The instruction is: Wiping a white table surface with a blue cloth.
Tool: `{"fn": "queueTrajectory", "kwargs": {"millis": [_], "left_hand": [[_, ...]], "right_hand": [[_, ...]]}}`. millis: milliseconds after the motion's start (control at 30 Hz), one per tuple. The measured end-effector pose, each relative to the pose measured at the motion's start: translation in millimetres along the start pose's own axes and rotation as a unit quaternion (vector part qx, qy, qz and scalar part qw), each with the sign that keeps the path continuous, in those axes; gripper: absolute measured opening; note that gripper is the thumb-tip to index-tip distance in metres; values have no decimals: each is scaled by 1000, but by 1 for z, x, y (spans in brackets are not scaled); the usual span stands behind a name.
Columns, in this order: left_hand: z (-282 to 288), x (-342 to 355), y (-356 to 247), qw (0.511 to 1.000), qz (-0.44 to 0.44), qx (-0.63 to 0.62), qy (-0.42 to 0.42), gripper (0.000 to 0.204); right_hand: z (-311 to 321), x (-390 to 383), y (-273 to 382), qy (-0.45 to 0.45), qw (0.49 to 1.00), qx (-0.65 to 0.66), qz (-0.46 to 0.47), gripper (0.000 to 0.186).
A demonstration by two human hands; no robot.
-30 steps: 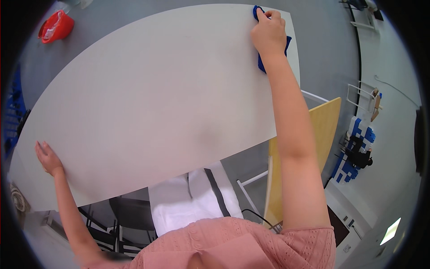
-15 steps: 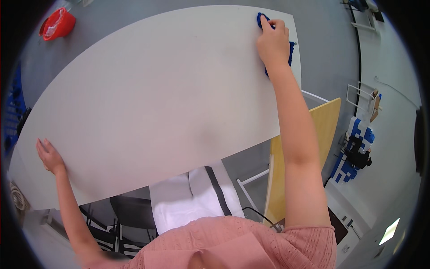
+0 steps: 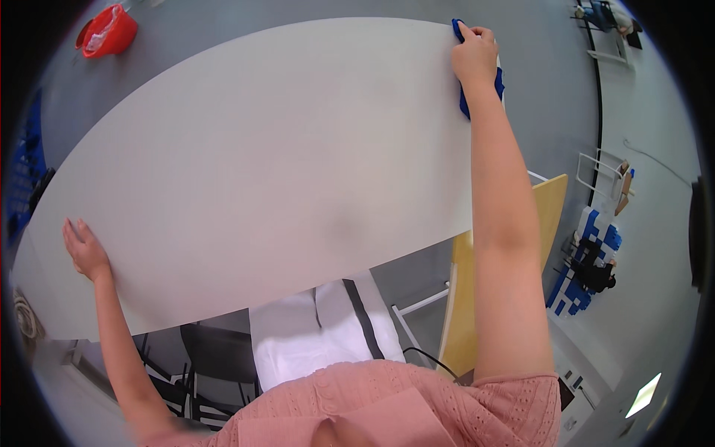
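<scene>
A large white tabletop spreads out before me. At its far right corner my right hand grips a dark blue cloth, pressing it against the table's edge. Part of the cloth is hidden under my palm and wrist, and some of it shows on either side. My left hand rests on the tabletop near its left end, fingers stretched out and holding nothing.
A red bucket stands on the grey floor beyond the table. Black chairs and white fabric lie below the near edge. A yellow wooden board is at the right, with blue and white blocks farther off.
My right hand has moved a little to the right with the cloth, out to the corner's edge. The left hand stays in nearly the same place on the table.
</scene>
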State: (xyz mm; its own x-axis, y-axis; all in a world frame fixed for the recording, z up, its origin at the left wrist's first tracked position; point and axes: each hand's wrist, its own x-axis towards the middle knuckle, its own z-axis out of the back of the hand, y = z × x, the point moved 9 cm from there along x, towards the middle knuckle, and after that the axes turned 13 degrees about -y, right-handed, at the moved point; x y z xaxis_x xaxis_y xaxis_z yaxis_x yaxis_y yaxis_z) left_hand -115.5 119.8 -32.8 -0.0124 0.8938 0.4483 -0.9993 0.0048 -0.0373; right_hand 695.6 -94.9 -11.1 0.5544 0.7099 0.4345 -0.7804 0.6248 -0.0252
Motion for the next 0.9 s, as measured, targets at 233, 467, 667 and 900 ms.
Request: {"fn": "queueTrajectory", "kwargs": {"millis": [233, 467, 667, 900], "left_hand": [[-1, 3, 8, 1000, 7, 4, 7, 60], [-3, 2, 12, 1000, 7, 7, -5, 59], [-1, 0, 0, 1000, 6, -9, 0, 59], [-1, 3, 12, 1000, 5, 9, 2, 60]], "right_hand": [[42, -60, 86, -14, 995, 99, 20, 47], [50, -58, 86, -53, 994, 31, 90, 43], [38, -47, 98, -15, 999, -32, 9, 42], [71, -93, 145, -60, 984, 107, 131, 38]]}}
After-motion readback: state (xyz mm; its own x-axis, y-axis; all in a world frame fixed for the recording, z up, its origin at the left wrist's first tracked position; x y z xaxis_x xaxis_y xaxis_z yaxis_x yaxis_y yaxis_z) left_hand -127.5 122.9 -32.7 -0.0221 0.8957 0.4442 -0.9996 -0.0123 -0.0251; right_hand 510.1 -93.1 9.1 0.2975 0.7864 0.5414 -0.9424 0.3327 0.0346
